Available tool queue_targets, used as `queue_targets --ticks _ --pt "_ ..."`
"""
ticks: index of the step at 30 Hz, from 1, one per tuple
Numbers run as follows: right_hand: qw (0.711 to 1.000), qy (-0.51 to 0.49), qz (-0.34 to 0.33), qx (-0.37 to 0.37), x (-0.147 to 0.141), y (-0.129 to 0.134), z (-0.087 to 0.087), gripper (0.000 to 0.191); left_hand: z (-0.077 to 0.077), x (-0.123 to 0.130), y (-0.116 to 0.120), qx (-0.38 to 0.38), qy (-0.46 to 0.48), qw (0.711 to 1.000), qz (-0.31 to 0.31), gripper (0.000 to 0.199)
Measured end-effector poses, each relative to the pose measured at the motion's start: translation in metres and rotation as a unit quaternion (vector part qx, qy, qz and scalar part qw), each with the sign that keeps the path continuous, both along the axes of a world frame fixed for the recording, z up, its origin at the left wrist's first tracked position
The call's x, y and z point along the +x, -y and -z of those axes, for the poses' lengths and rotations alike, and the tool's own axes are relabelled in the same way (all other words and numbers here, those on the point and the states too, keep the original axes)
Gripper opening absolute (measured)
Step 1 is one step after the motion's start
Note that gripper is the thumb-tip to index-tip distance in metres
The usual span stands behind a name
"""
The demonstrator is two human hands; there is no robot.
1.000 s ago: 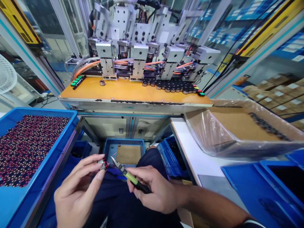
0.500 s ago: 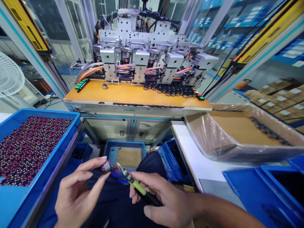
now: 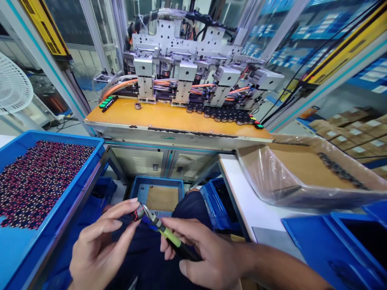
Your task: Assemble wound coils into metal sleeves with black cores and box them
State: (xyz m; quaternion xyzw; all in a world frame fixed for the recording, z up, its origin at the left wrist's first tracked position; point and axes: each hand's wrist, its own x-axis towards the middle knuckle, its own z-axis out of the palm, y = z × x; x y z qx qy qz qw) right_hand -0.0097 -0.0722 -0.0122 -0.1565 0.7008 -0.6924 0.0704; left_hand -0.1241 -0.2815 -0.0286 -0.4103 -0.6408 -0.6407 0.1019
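Between thumb and fingertips, my left hand [image 3: 101, 241] pinches a small round metal part [image 3: 138, 213] with red wire showing on it. My right hand [image 3: 205, 249] is wrapped round green-and-black cutting pliers [image 3: 171, 235]. The pliers' tip is at the right side of the small part; whether the jaws touch it is too small to tell. Both hands are above my lap. To the left, a blue tray [image 3: 101, 147] holds many small parts with red and dark colours.
Ahead, a machine [image 3: 187, 72] stands behind an orange work surface [image 3: 166, 117] with a row of dark round parts. A plastic-lined box [image 3: 272, 177] is at the right, blue bins [image 3: 314, 237] below it. A blue tray [image 3: 181, 187] sits low between them.
The pliers' tip has moved left, up to the small part. That part has turned in my left fingers, and its red wires no longer stick out to the right. The view has shifted slightly.
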Motion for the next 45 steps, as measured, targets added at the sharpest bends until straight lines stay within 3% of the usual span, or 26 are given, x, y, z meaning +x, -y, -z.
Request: queue_targets --ticks 13,19,22,25,27,28,30,33,35,39,42,45 --pt "1.0 0.011 -0.005 -0.016 -0.002 0.003 -0.001 0.051 0.002 0.002 0.005 -0.007 -0.005 1.0 -0.013 0.062" --pt "0.998 0.002 0.034 0.054 -0.004 0.002 0.0 0.032 0.0 0.003 0.002 -0.019 0.004 1.0 -0.019 0.058" --pt "0.995 0.012 0.066 0.071 -0.006 0.0 0.0 0.039 0.003 0.004 0.003 -0.018 0.008 0.999 -0.035 0.057" --pt "0.992 0.006 0.084 0.09 -0.011 -0.006 -0.004 0.054 0.008 0.001 0.006 -0.018 0.067 0.994 -0.08 0.046" --pt "0.986 -0.038 0.081 0.144 -0.022 -0.014 -0.012 0.053 0.012 -0.004 0.007 -0.001 0.177 0.98 -0.085 0.028" --pt "0.976 -0.07 0.083 0.186 -0.032 -0.02 -0.018 0.052 0.014 -0.007 0.007 0.016 0.245 0.966 -0.079 0.022" --pt "0.935 -0.147 0.136 0.292 -0.062 -0.037 -0.033 0.056 0.015 -0.01 0.004 0.062 0.367 0.925 -0.069 0.029" --pt "0.808 -0.197 0.293 0.471 -0.131 -0.071 -0.059 0.067 0.015 -0.007 0.002 0.103 0.457 0.879 -0.09 0.043" --pt "0.769 -0.177 0.353 0.503 -0.181 -0.095 -0.071 0.067 0.015 -0.003 0.006 0.099 0.468 0.872 -0.108 0.044" --pt "0.739 -0.137 0.379 0.54 -0.248 -0.12 -0.069 0.046 0.013 -0.001 0.045 0.048 0.485 0.862 -0.14 0.048" --pt "0.734 -0.119 0.373 0.555 -0.265 -0.127 -0.053 0.033 0.009 -0.01 0.098 -0.031 0.467 0.858 -0.211 0.059" --pt "0.733 -0.111 0.369 0.561 -0.275 -0.138 -0.038 0.038 0.006 -0.027 0.16 -0.081 0.44 0.834 -0.324 0.069"
